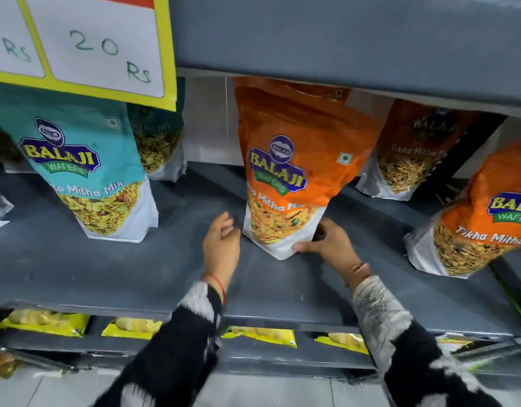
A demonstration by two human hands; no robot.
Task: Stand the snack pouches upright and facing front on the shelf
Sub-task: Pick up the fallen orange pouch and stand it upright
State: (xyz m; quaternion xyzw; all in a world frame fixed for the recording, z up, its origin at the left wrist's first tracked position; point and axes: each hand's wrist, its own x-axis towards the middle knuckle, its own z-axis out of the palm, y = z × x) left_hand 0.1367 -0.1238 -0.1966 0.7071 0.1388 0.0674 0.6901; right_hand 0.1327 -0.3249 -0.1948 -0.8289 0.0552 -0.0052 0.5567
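My right hand (326, 240) pinches the bottom corner of the orange Tikha Mitha Mix pouch (294, 171) standing mid-shelf (77, 268), left hand (221, 239) open just beside it; it looks light, crinkly, slippery, best steadied at its base

Glossy plastic film on the orange pouch (297, 160) and teal pouch (86, 160), creased and shiny. The shelf (106, 271) is matt grey painted metal. Fuzzy knit sleeves (400, 342); paper price sign (100, 45).
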